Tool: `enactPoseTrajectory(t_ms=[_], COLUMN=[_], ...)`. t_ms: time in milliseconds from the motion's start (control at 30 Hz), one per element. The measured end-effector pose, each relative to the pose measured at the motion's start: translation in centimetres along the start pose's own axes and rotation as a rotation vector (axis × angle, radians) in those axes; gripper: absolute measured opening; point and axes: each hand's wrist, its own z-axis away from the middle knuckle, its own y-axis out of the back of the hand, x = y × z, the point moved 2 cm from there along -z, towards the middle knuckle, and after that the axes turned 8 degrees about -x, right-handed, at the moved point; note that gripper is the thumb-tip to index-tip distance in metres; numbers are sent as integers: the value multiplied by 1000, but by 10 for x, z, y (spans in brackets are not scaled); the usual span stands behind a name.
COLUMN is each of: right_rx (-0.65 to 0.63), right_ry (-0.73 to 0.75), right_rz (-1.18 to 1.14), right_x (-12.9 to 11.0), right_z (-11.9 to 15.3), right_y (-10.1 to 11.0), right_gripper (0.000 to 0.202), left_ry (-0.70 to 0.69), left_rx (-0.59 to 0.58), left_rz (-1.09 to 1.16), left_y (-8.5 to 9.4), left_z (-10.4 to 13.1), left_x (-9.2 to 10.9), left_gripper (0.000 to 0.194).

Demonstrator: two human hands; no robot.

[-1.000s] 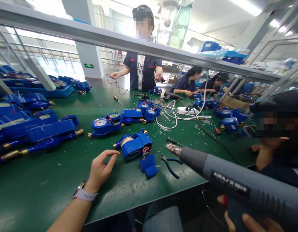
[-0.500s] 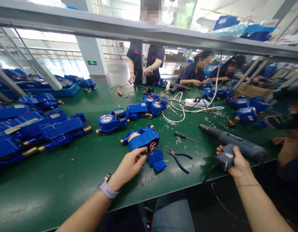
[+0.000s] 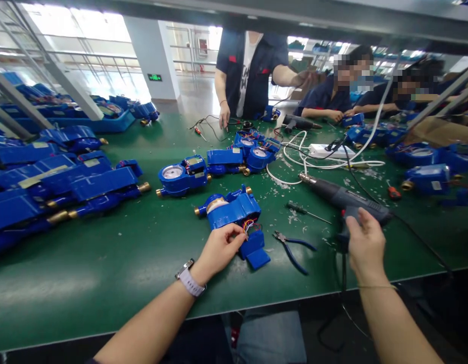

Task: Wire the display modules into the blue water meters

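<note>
Nearest, over the front of the smooth green tabletop [image 3: 143, 273], the person's left hand [image 3: 221, 247], a watch on a pale lilac strap [image 3: 191, 283] at its wrist, has thumb and fingertips drawn close together beside thin multicoloured wires [image 3: 249, 224]; whether they pinch one, I cannot tell. The right hand [image 3: 366, 247] is at the handle of a dark grey heat gun with a metal nozzle [image 3: 328, 193], fingers partly curled; how firmly it grips is unclear. The nozzle points left and away.

Between the hands, a folded blue plastic cover [image 3: 253, 247] lies just beside blue-handled metal pliers [image 3: 292, 247]. The wires run from this cover to a glossy blue meter with brass ends [image 3: 234, 210], which rests tilted just beyond the left hand. A dark-handled screwdriver [image 3: 308, 212] lies between meter and gun.

Farther back sit a blue meter with a round white dial [image 3: 181, 174] and a white power strip [image 3: 327, 150]. Beyond, a standing co-worker in dark clothing [image 3: 252, 76] reaches toward the table.
</note>
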Motion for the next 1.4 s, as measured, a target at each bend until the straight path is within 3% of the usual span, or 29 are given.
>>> enactPoseTrajectory(t_ms=[33,167,267,367,500,700,867,1167,1300,1400], right_rx=[-64,-720,-897,-871,-828,-872,-896,-800,-765,-729], right_ry=[121,247,249,216,112,12,-53,-203,-111,154], right_rz=[-23,-14,-26,-71,-163,-137,-152,-345,-314,-126], right_x=[-12,-53,-67,-68,-65,-67,-68,-55,-57,-67], right_z=[19,100,137,148,146,142,143,149,149,147], right_y=[-12,-71,-106,-126,-133,-128,-124,-110,-107,-104], right_gripper=[42,23,22,22,18,21,26,28,26,37], left_ry=[-11,-43,-76,-123,-161,-193,-148,-66,-86,-116], left_rx=[-3,-7,4,26,44,54,56,29,28,25], left_rz=[-3,-23,-70,-129,-211,-268,-185,7,-32,-93], left_y=[1,8,12,14,12,9,7,2,3,5], left_z=[1,5,8,9,10,12,12,8,10,11], left_x=[1,3,2,1,2,7,5,-5,-4,-2], left_gripper=[23,24,24,23,22,20,22,21,21,20])
